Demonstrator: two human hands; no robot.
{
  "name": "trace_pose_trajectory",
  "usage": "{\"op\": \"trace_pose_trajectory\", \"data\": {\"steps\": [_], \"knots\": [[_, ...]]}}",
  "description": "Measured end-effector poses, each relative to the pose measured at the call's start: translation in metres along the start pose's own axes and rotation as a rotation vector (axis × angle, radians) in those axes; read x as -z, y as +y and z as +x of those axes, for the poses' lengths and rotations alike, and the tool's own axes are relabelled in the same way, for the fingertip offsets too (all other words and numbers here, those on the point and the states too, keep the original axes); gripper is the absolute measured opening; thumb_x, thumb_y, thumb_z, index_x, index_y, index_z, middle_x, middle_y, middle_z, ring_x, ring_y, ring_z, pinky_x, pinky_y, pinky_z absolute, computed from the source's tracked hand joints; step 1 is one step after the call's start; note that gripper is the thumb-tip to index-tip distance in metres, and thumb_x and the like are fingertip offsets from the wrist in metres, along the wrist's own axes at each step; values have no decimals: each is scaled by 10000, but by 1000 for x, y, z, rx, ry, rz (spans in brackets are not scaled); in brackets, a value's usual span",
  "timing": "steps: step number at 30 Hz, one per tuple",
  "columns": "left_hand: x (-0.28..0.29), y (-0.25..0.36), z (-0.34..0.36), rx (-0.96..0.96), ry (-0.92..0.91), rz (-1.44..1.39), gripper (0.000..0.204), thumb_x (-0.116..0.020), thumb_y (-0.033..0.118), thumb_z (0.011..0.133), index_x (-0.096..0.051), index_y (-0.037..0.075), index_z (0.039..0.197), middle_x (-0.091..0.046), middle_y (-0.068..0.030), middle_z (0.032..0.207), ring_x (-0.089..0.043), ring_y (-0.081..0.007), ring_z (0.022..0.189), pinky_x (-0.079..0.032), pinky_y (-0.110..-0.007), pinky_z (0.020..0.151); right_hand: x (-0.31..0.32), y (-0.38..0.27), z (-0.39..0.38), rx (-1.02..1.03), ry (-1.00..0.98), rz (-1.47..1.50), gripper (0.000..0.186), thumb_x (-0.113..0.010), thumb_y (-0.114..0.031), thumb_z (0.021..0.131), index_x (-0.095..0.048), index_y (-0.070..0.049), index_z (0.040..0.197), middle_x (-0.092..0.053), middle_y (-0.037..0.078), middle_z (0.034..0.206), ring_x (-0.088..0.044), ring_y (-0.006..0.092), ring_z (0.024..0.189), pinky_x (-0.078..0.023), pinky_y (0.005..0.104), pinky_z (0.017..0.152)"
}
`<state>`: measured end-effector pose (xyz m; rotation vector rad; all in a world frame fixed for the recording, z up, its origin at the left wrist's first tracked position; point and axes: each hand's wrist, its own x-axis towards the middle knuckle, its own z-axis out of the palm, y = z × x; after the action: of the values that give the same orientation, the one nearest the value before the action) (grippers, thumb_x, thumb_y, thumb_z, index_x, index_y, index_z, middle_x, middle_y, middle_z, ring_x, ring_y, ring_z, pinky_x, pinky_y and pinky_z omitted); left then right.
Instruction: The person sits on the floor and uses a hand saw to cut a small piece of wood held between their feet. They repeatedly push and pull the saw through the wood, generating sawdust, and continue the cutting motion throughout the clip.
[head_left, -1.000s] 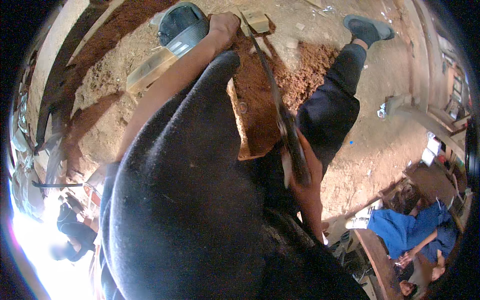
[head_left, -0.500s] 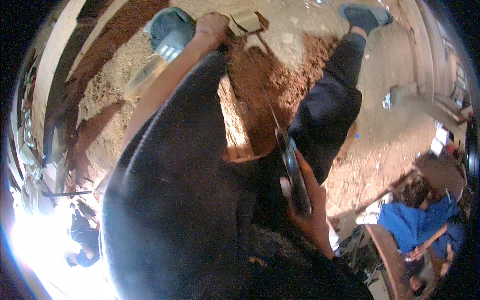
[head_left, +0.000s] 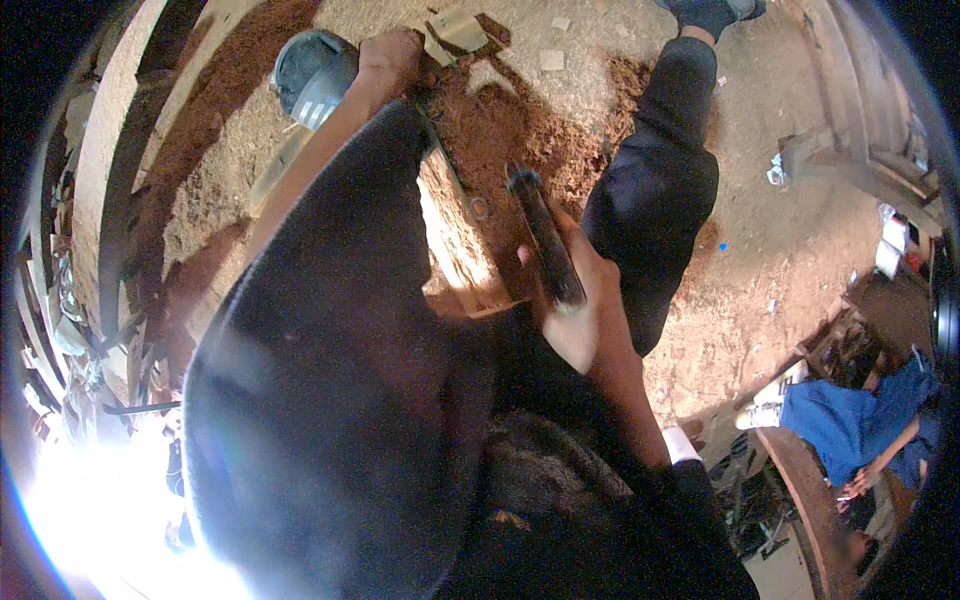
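- My right hand (head_left: 585, 310) is clenched around a dark, stiff hammer handle (head_left: 545, 240), raised over the wooden block (head_left: 455, 240).
- My left hand (head_left: 390, 55) grips the chisel (head_left: 450, 170) top, planted there.
- Hammer looks head-heavy; I'd grip low.

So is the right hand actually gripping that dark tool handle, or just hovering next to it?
Touching. The head view shows the right hand wrapped around the lower end of the dark tool handle, fingers closed on it, no gap.
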<state>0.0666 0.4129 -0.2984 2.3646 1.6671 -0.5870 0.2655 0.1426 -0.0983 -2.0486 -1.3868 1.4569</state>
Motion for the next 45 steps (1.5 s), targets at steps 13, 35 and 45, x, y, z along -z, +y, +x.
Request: {"op": "trace_pose_trajectory", "data": {"steps": [13,35,45], "knots": [[-18,-19,-11,-4,40,71,555,-783,479,698,-648,135,1113,-674,-87,1105,-642,-271,1073,-551,-437,834,5,4,-44,86,-35,69,530,-576,-55,872,-422,-26,1378,-629,274,1080,-667,276,999,-496,359,838],[-36,-43,13,-152,167,42,566,-767,465,696,-638,109,1117,-685,-140,1048,-662,-316,997,-545,-437,827,1,25,-52,18,3,-38,689,-649,-40,787,-383,-97,1420,-671,236,948,-657,422,886,-524,457,738],[-41,-57,25,-124,88,-151,484,-803,414,644,-717,56,959,-700,-180,951,-675,-353,923,-544,-453,814,-1,7,7,136,2,50,443,-609,-93,909,-486,-30,1330,-684,179,919,-655,129,848,-496,279,730]]}}
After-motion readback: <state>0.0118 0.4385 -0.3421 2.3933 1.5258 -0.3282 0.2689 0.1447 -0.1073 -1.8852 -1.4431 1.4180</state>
